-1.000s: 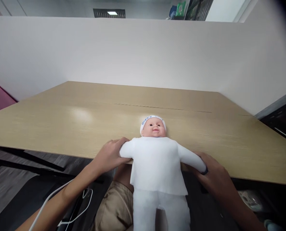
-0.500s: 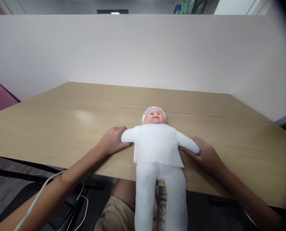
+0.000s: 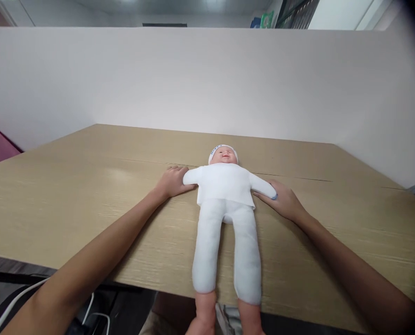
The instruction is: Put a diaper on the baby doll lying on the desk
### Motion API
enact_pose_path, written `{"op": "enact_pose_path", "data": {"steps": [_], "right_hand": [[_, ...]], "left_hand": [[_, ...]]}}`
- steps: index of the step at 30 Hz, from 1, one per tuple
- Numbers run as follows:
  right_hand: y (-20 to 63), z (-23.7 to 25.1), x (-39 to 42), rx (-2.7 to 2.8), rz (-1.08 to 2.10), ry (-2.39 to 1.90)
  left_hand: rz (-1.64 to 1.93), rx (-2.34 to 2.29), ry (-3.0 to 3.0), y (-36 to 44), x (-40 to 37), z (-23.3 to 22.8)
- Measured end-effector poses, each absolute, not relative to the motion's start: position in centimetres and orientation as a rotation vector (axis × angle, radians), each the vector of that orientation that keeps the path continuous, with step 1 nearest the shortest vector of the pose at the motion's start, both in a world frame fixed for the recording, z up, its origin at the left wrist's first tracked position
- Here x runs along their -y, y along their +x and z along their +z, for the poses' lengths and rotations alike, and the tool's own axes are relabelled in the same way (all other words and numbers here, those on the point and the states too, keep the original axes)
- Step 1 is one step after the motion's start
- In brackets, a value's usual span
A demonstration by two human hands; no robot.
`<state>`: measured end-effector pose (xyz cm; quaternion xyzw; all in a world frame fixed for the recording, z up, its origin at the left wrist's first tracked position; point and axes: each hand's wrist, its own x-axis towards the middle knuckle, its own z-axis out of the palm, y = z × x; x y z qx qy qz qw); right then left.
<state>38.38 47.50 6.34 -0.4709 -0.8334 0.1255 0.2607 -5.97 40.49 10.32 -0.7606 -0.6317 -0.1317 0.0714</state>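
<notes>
On the pale wooden table point(image 3: 89, 195), backed by a plain white partition point(image 3: 158, 79), the left hand point(image 3: 172, 182) grips one arm of the baby doll point(image 3: 226, 204). Face up, the doll lies lengthwise with its feet past the near edge, and the right hand point(image 3: 284, 203) clasps its other arm.

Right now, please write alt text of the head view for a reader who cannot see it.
A doll in white clothes lies face up on a wooden table, feet past the near edge. The left hand holds one doll arm, the right hand the other. A white wall stands behind.
</notes>
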Motion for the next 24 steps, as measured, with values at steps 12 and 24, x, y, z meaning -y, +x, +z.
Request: {"op": "enact_pose_path", "data": {"steps": [12,24], "right_hand": [[36.0,5.9,-55.2,2.247,-0.019,-1.216],[21.0,13.0,-60.3,1.626,0.747,-1.138]], "left_hand": [[-0.636,1.859,-2.186,-7.3,-45.6,10.1],[-1.718,2.261,-2.152,1.0,-55.0,13.9]]}}
